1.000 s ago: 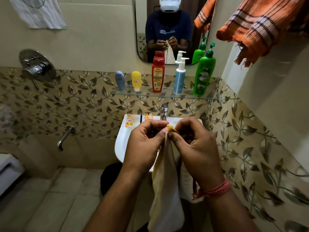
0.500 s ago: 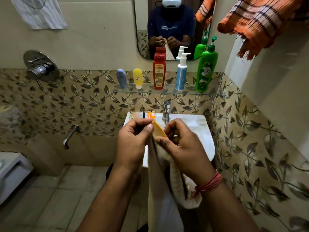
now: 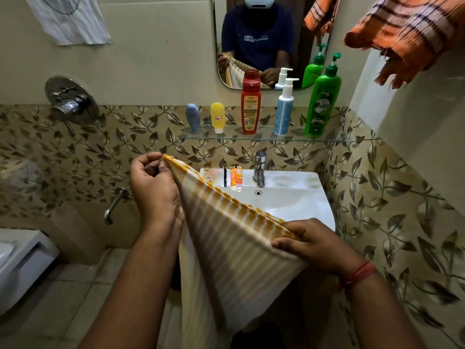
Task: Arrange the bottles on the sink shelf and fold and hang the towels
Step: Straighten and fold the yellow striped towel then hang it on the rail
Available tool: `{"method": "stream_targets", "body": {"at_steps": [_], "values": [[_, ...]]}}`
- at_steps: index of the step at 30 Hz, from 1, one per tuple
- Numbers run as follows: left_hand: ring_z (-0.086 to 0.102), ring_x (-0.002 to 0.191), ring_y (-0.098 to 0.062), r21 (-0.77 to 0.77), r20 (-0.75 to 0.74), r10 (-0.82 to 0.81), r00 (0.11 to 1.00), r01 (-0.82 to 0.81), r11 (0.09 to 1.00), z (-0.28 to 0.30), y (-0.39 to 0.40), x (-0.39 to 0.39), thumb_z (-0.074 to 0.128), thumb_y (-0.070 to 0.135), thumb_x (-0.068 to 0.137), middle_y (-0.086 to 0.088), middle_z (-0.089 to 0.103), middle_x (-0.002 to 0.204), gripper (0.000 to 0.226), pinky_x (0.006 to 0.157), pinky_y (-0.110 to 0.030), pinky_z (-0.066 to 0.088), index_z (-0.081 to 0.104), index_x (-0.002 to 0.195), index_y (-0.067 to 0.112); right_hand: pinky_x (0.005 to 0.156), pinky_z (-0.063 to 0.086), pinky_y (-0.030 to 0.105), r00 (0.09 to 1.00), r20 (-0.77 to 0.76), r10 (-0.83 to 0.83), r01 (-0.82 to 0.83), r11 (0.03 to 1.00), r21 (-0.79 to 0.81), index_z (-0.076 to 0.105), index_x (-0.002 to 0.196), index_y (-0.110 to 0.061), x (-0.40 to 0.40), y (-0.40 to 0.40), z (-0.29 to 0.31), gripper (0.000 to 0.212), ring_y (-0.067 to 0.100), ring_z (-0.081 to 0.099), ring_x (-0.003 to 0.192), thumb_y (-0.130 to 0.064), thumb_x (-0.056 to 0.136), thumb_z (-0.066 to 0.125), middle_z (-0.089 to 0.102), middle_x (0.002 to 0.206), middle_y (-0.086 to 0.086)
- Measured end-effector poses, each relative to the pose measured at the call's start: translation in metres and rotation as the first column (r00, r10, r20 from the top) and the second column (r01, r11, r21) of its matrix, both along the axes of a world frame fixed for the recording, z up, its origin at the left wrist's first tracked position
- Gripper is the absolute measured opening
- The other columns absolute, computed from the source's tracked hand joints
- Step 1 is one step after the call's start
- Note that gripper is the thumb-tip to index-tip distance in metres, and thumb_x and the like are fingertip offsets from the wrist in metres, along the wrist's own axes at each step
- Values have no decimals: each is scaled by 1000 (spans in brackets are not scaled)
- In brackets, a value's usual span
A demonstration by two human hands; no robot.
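A striped yellow towel (image 3: 234, 238) is stretched by its top edge in front of the sink (image 3: 289, 197), the rest of the cloth hanging down toward the floor. The left hand (image 3: 153, 190) pinches one upper corner, raised and out to the side; the right hand (image 3: 314, 245), lower and nearer the camera, grips the other end of the same edge, so the border runs on a slant between them. Behind, on the glass shelf (image 3: 261, 138) above the tap (image 3: 259, 170), five bottles stand upright in a row, apart from one another: a blue tube (image 3: 193, 117), a yellow tube (image 3: 217, 117), a red bottle (image 3: 250, 103), a white pump bottle (image 3: 284, 108) and a green pump bottle (image 3: 323, 96). That part of the job looks finished. An orange checked towel (image 3: 407, 34) hangs high at the right, and a white cloth (image 3: 69, 20) on the wall at upper left. The yellow towel appears opened out flat and not yet folded, so folding and hanging it seem to be what is left; where it will hang cannot be told from this view. Small packets (image 3: 236, 178) lie on the sink's back ledge.
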State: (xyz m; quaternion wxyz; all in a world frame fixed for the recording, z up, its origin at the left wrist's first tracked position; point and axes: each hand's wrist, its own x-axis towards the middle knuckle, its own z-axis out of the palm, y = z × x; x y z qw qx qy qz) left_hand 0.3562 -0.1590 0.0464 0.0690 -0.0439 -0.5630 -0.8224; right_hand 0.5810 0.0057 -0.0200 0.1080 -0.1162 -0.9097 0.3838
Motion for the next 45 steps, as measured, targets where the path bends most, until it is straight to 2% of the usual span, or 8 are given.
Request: {"method": "stream_targets", "body": {"at_steps": [6,13,17,20,26,33,41,45], "values": [[58,72,4,-4,52,62,997,-62,998,1,-11,-35,51,-7,96,7,59,87,31,64,-8,47,52,92,24,56,39,27,996,11,-92,84,945,315,52,58,-41,-4,19,11,40,1,48,58,-75,79,50,47,54,-14],[58,79,-2,-36,95,61,994,-58,998,0,-16,-71,49,-5,95,8,59,91,31,62,-7,47,53,96,25,79,40,32,907,-243,-344,420,696,582,73,75,-17,-15,30,32,44,21,45,95,-58,80,56,54,103,1],[60,84,-1,-75,95,47,994,-40,996,-1,-16,-87,49,-4,95,9,60,96,29,66,-10,49,55,103,24,62,41,18,876,-332,-350,456,823,337,65,72,-12,-24,27,48,22,12,54,68,-31,82,71,60,77,-1],[60,85,-2,-80,87,36,996,-29,996,0,-12,-101,49,-2,96,8,60,99,29,64,-11,49,55,107,24,63,47,24,832,-380,-405,368,914,-169,64,80,-10,-31,21,58,15,14,57,70,-24,85,66,60,73,6],[61,88,-3,-124,-2,26,1000,-26,992,3,0,-112,52,1,96,4,61,104,27,67,-13,51,55,104,27,66,53,17,638,-547,-543,82,754,-652,67,90,-21,-48,20,73,16,8,62,77,-22,75,72,69,83,-6],[57,81,-2,-302,-137,-82,987,37,953,11,19,-102,53,-1,95,9,59,90,23,67,-8,48,56,101,20,57,55,26,488,-352,-799,244,512,-824,72,97,-12,-66,10,98,27,18,64,67,7,89,55,68,80,5],[62,80,-8,-298,-214,-281,935,212,931,34,50,-50,59,1,93,6,64,86,22,78,-23,53,59,93,23,80,60,33,822,-419,-386,-69,663,-745,68,107,-2,-94,-47,133,29,23,72,93,14,88,53,74,95,13],[65,83,-10,-278,-254,-440,861,371,886,38,55,-20,62,3,93,2,66,88,27,77,-24,56,59,89,29,76,51,21,856,-406,-320,360,933,25,75,95,-22,-107,-47,136,22,10,62,90,-4,90,64,65,95,-4]]}}
